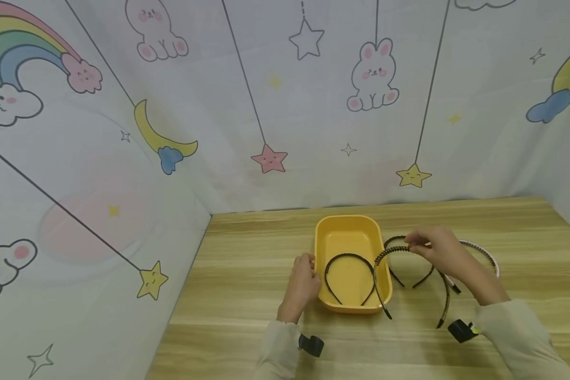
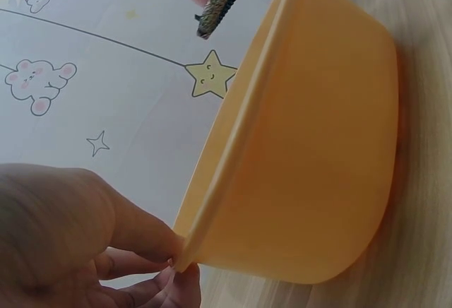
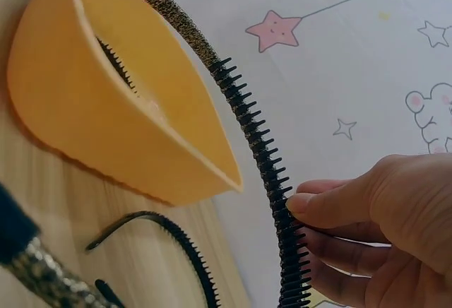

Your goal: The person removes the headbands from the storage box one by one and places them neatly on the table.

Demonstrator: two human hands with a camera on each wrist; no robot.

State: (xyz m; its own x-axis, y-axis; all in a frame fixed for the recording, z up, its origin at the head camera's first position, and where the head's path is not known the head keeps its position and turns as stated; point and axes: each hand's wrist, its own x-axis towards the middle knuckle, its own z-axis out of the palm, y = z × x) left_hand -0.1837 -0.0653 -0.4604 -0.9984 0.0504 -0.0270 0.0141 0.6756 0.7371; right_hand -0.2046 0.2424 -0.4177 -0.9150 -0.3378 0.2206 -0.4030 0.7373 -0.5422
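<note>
My left hand point(image 1: 302, 283) pinches the left rim of a yellow plastic basin point(image 1: 347, 244) between thumb and fingers, plain in the left wrist view point(image 2: 141, 244). Inside the basin lies one black headband point(image 1: 349, 255). My right hand point(image 1: 439, 252) pinches a dark, gold-flecked headband point(image 3: 248, 121) near the top of its arch. Short black teeth line the inner side of this band. It hangs just right of the basin with its ends downward, one end overlapping the basin's right rim in the head view.
Behind the right hand, another black headband point(image 1: 395, 239) lies on the wooden table point(image 1: 237, 274). A pale pink headband point(image 1: 485, 252) with dark tips is farther right, partly hidden by the hand. A cartoon-printed curtain point(image 1: 323, 126) hangs behind the table and along its sides.
</note>
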